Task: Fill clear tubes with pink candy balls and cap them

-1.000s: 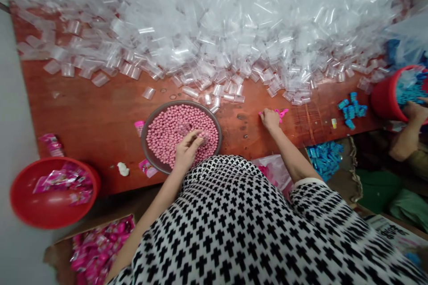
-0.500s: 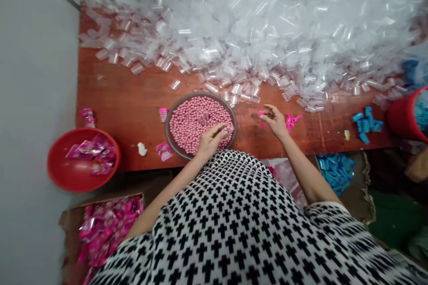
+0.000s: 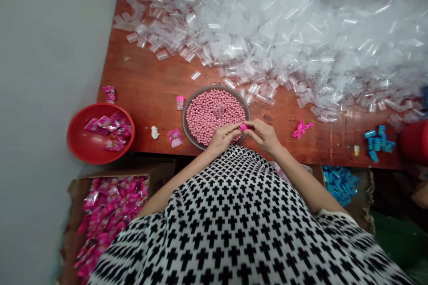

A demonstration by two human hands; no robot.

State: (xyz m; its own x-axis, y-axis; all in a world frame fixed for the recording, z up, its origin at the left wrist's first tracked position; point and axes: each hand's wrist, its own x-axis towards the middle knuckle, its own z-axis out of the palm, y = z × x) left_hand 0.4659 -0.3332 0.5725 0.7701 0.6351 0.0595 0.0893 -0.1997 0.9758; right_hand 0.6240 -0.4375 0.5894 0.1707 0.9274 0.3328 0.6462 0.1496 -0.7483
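My left hand [image 3: 222, 139] is closed over the near right rim of a grey bowl [image 3: 185, 131] of small pink balls [image 3: 203, 118]. It grips a small clear plastic tube, mostly hidden by the fingers. Meeting it from the right, my right hand [image 3: 265, 136] pinches a bright pink cap [image 3: 244, 127] at the tube's end. Another clear tube [image 3: 220, 110] rests on the balls. Left of the bowl are a pink-capped tube [image 3: 180, 103] and a flat pink packet [image 3: 174, 138].
A large heap of clear plastic tubes [image 3: 267, 40] covers the table's back. Pink plastic pieces [image 3: 302, 129] and blue pieces [image 3: 377, 143] lie to the right. At left, a red bowl [image 3: 75, 142] holds pink packets, above a carton of pink packets [image 3: 110, 213].
My right hand has brought the pink cap leftward to my left hand, and the two now meet over the bowl's right rim. The camera view has shifted left.
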